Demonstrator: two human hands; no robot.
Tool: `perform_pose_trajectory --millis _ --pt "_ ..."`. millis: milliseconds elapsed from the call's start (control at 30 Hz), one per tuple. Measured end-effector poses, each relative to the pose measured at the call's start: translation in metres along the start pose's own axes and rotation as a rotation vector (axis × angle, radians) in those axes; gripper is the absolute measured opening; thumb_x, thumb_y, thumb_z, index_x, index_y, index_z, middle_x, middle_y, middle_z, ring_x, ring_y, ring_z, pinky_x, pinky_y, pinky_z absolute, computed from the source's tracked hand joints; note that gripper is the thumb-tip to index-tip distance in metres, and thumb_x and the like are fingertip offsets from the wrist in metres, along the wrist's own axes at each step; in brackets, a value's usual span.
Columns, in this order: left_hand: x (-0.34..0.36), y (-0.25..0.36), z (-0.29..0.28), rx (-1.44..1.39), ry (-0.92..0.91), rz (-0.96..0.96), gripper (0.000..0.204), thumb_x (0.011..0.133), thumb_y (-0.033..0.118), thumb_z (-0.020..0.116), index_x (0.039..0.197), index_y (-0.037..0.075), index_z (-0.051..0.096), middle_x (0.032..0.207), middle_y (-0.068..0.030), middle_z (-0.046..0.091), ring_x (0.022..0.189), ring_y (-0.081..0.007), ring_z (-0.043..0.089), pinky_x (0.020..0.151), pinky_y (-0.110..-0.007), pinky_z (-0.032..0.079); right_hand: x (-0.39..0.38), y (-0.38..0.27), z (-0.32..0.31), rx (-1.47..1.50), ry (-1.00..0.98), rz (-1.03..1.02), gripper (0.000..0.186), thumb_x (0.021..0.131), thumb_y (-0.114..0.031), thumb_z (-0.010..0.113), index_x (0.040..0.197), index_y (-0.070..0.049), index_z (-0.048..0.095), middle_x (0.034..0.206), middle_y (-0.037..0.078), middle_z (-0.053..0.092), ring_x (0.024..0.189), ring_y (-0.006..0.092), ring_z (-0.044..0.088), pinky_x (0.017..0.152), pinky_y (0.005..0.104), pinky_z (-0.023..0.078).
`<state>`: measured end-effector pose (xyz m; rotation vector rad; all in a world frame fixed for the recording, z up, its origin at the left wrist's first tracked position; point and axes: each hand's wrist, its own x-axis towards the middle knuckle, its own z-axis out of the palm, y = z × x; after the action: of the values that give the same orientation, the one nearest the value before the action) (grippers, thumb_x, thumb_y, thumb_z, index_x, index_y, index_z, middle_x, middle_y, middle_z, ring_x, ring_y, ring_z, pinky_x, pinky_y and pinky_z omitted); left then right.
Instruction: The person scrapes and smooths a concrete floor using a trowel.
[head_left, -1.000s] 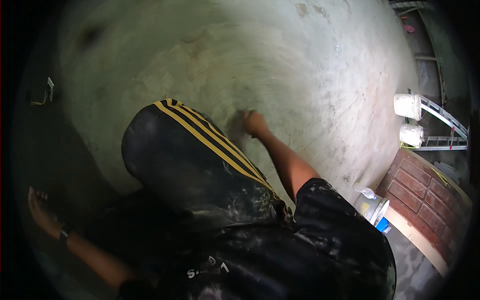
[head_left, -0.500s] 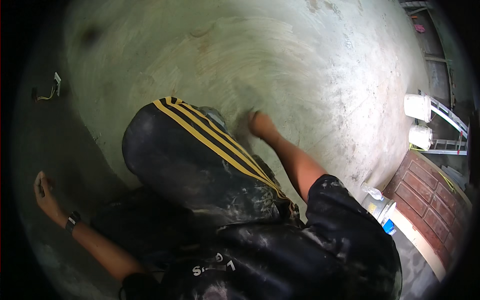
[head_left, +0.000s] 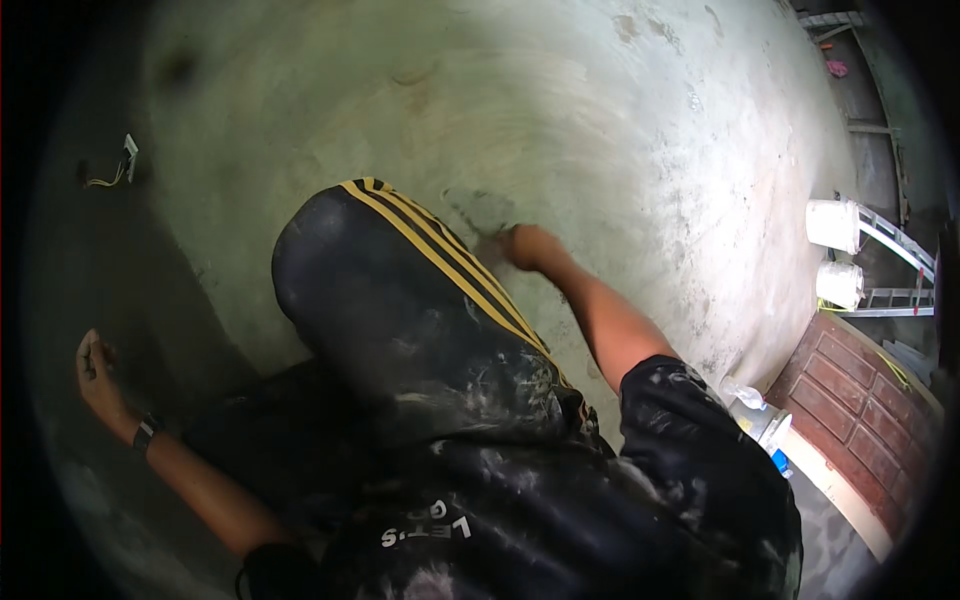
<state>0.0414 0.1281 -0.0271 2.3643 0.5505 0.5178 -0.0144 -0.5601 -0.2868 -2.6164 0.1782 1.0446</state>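
My right hand is closed in a fist against a pale grey-green plastered surface, just past my raised knee. Something dark and smeared by motion shows at its fingers, but its kind cannot be made out. Dark patches mark the surface beside that hand, and broad curved streaks run across the plaster above. Out to the left, my left hand hangs over a darker area, thumb apart from loosely bent fingers, with nothing seen in it. A dark watch circles that wrist.
My bent leg, in dark striped trousers, fills the middle. Wires hang from a fitting at the left. On the right are two white buckets, a metal ladder, a reddish-brown panelled door and another bucket.
My knee has shifted right and slightly up in the picture. The right hand has moved slightly right, still in a fist at the plaster. My left hand appears slightly higher and further right.
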Motion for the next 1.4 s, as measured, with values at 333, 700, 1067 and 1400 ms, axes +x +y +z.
perform_pose_trajectory --millis 333,700,1067,1400 --pt "-0.019 0.032 0.011 -0.14 0.064 -0.1 0.036 0.099 0.029 0.069 0.122 0.001 0.07 0.101 -0.0053 0.066 0.095 -0.0143 0.064 0.088 -0.031 0.054 -0.016 0.048 0.013 -0.042 -0.023 0.005 0.052 0.105 -0.04 0.042 0.116 0.003 0.068 0.112 0.033 0.068 0.097 0.0457 0.07 0.089 0.0553 0.055" --pt "-0.002 0.024 0.02 0.02 0.008 -0.038 0.039 0.098 0.032 0.071 0.122 0.002 0.071 0.104 -0.0054 0.068 0.095 -0.0144 0.064 0.086 -0.031 0.052 -0.014 0.064 0.005 0.005 0.169 0.108 0.053 0.103 -0.043 0.047 0.106 0.006 0.068 0.104 0.03 0.071 0.094 0.0471 0.069 0.086 0.0536 0.054" --pt "0.002 0.002 0.008 0.063 -0.059 -0.047 0.038 0.097 0.035 0.072 0.122 0.006 0.072 0.103 -0.0024 0.069 0.092 -0.0126 0.063 0.085 -0.029 0.049 -0.026 0.03 -0.032 -0.013 0.025 0.132 0.05 0.101 -0.043 0.05 0.116 0.001 0.068 0.117 0.026 0.07 0.112 0.0465 0.064 0.096 0.0528 0.051" --pt "0.0 0.015 0.013 0.038 -0.095 -0.073 0.042 0.096 0.039 0.071 0.123 0.006 0.072 0.103 -0.0034 0.068 0.094 -0.0142 0.064 0.086 -0.029 0.048 0.004 0.038 -0.021 0.281 0.153 0.237 0.059 0.105 -0.043 0.041 0.106 0.01 0.067 0.098 0.032 0.071 0.071 0.0415 0.072 0.059 0.0474 0.06"
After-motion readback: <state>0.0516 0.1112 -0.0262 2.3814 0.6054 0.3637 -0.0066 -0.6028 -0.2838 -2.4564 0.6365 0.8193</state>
